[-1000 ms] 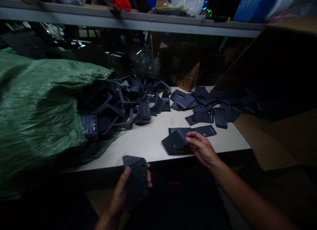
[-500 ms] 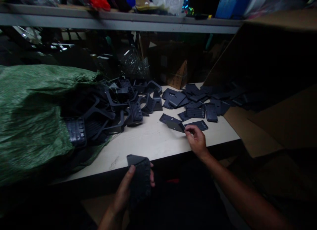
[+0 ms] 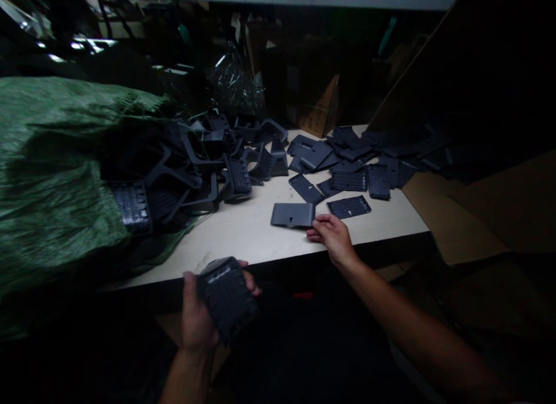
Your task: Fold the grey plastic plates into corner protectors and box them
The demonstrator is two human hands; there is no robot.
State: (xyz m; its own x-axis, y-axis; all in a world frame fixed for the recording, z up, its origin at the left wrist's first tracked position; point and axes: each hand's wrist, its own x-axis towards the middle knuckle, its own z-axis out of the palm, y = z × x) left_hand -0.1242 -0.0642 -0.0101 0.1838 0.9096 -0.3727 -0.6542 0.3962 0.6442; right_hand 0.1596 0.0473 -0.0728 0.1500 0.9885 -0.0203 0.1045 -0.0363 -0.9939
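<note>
My left hand [image 3: 197,311] is closed around a dark ribbed plastic piece [image 3: 228,298], held in front of the table's near edge. My right hand [image 3: 332,237] pinches the right end of a flat dark plastic plate [image 3: 292,214] that lies on the pale tabletop [image 3: 247,236]. More flat plates [image 3: 348,206] lie just beyond that hand. A heap of folded dark plastic corner pieces [image 3: 217,166] spills from a green woven sack [image 3: 56,166] on the left.
A pile of flat dark plates [image 3: 373,160] runs toward a big open cardboard box [image 3: 486,131] on the right. Cartons [image 3: 324,111] and clear plastic wrap [image 3: 237,82] stand behind the table. Below the table edge it is dark.
My right hand has drawn a flat plate left and nearer, laying it flat. My left hand has turned its ribbed piece and shifted slightly left. The camera has tipped down, so the shelf is gone.
</note>
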